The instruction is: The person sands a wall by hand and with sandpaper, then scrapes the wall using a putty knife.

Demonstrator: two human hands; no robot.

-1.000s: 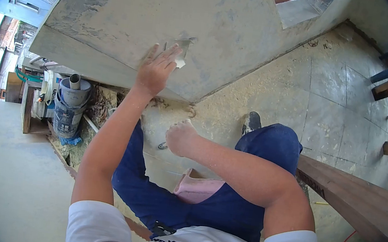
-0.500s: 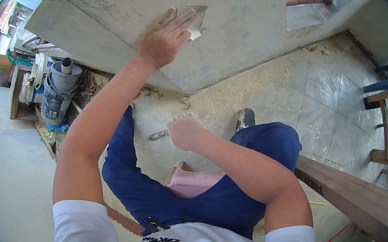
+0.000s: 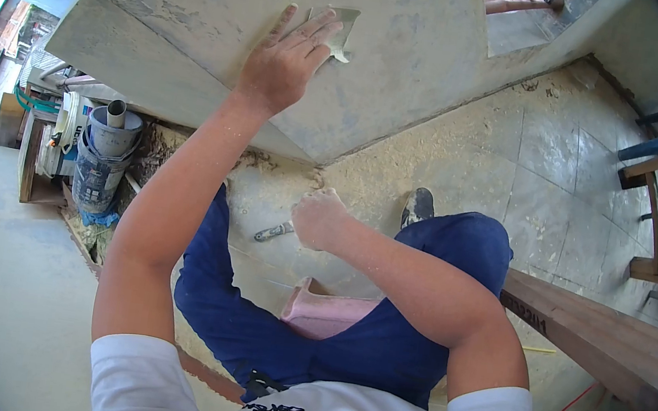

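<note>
Blade (image 3: 345, 31) under L hand (image 3: 277, 67), wall (image 3: 414, 67) open past R edge (image 3: 352, 27)

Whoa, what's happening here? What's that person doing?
A person sitting low on the floor has their left hand spread over a thin, flat plate against the patchy grey wall. Some pale stuff shows at the plate's lower edge. Their right hand is curled up low in front of them. A small tool shows beside it, but I can't tell whether the hand is touching it. Pale bits are scattered over the floor.
</note>
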